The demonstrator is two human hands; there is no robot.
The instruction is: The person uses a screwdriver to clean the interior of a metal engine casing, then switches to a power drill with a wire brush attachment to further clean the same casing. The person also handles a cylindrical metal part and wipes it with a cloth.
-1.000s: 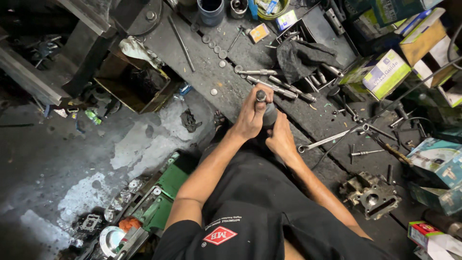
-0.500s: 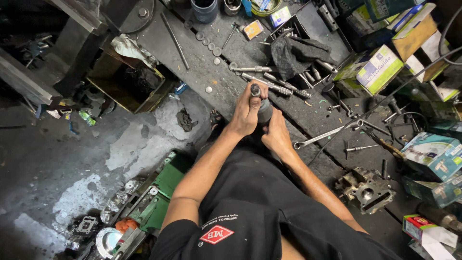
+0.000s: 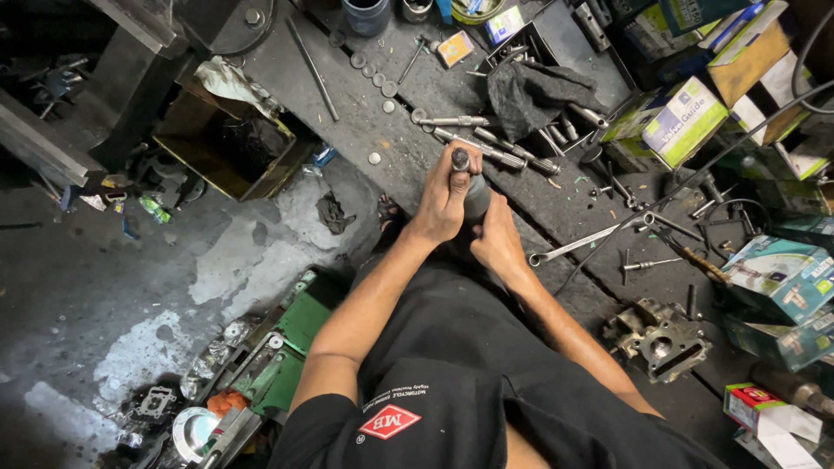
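Both hands grip dark metal shaft
Left hand and right hand clasp upright cylindrical shaft at the desk near edge.

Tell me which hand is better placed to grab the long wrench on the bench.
Probably the right hand: the wrench lies just beside it, while the left hand sits farther off, wrapped around the metal shaft.

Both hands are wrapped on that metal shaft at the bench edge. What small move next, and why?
Probably keep the right hand steady low on the metal shaft and re-seat the left hand just under its top end, since both already clasp it upright over the workbench.
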